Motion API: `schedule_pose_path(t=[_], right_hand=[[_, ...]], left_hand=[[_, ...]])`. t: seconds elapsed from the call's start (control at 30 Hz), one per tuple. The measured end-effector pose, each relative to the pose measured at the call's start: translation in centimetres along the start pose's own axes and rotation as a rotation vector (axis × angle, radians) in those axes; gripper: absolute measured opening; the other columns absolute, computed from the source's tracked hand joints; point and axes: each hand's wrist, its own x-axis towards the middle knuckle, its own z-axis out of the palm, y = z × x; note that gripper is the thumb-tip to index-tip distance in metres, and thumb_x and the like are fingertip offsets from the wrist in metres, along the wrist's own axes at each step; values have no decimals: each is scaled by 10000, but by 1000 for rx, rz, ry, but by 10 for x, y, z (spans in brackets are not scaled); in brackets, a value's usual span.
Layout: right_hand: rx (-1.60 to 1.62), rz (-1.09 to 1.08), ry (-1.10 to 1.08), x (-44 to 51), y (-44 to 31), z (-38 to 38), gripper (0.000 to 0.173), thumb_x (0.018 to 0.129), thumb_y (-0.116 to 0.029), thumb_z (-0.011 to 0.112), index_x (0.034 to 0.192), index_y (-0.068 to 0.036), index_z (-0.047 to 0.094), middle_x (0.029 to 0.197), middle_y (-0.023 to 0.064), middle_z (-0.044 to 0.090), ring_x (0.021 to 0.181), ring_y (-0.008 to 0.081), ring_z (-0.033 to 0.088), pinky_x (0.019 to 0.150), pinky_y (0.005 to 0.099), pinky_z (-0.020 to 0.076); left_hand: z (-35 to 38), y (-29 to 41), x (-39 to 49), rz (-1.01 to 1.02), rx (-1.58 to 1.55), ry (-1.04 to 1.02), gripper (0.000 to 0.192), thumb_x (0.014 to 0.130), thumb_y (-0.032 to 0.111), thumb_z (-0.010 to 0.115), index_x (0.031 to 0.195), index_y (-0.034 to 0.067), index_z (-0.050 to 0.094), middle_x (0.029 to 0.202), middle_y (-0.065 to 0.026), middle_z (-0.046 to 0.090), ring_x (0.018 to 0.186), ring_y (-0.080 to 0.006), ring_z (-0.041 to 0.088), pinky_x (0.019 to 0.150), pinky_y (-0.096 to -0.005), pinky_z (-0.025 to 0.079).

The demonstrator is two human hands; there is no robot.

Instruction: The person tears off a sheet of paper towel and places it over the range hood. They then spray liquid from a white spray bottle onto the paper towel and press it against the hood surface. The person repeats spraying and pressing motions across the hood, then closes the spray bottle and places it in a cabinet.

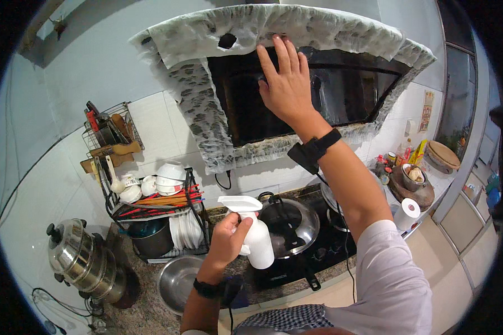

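A white spray bottle (260,245) is gripped around its neck by my left hand (229,238), in front of the gas stove. My right hand (287,77) is raised with its fingers spread, the fingertips against white tissue-like sheeting (184,35) along the upper edge of the range hood. This sheeting lines the hood's border and looks damp in dark patches. One hole in it shows a black surface beneath. The hood's dark glossy panel (348,90) lies bare in the middle, partly behind my right hand and forearm.
Below the hood, a lidded wok (291,226) sits on the black gas stove (285,274). To the left are a metal basin (178,280), a dish rack (193,201) with bowls and chopsticks, and a tall steamer pot (88,259). A paper roll (407,213) stands at the right, near condiment bottles (403,155).
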Motion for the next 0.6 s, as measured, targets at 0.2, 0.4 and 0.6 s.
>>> schedule_pose_path(t=[0.2, 0.4, 0.6], right_hand=[[151, -28, 36, -10, -13, -8, 741, 759, -108, 665, 1453, -45, 413, 1555, 184, 326, 1447, 342, 307, 1131, 506, 284], [22, -29, -44, 12, -30, 11, 735, 788, -157, 645, 1472, -47, 399, 1594, 135, 289, 1469, 305, 278, 1152, 492, 257], [-8, -20, -83, 14, -32, 20, 759, 778, -162, 655, 1476, -36, 384, 1604, 159, 250, 1478, 341, 239, 1152, 509, 252]], left_hand=[[-23, -4, -4, -10, 19, -93, 282, 1017, 120, 525, 1227, -47, 611, 1133, -67, 678, 979, -103, 602, 889, -270, 475], [-33, -12, -2, -25, 29, -127, 285, 1016, 121, 535, 1247, -28, 612, 1146, -54, 669, 1012, -92, 590, 898, -264, 469], [-50, -17, -12, -29, 16, -116, 276, 1008, 106, 545, 1239, -25, 620, 1131, -49, 675, 1006, -91, 596, 892, -263, 473]])
